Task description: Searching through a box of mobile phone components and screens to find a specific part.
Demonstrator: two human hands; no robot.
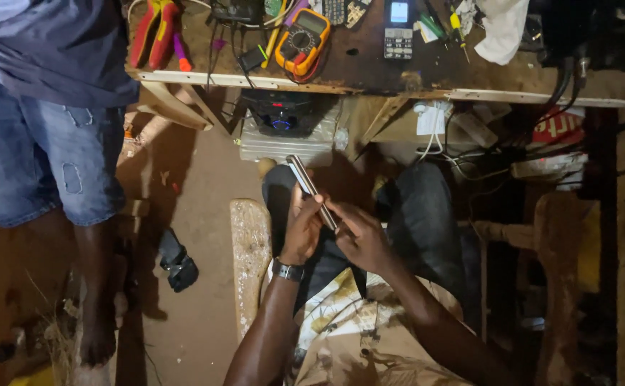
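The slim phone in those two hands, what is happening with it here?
A seated person holds a slim phone edge-on over the lap, left hand and right hand both gripping its lower end. Above, a cluttered workbench carries a yellow multimeter and red-handled pliers. Another person in denim shorts stands alongside.

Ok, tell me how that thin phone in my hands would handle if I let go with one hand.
The phone looks stiff and flat, so it probably won't flex. Its smooth edge seems slippery. Held edge-on over the lap, it would likely tip.
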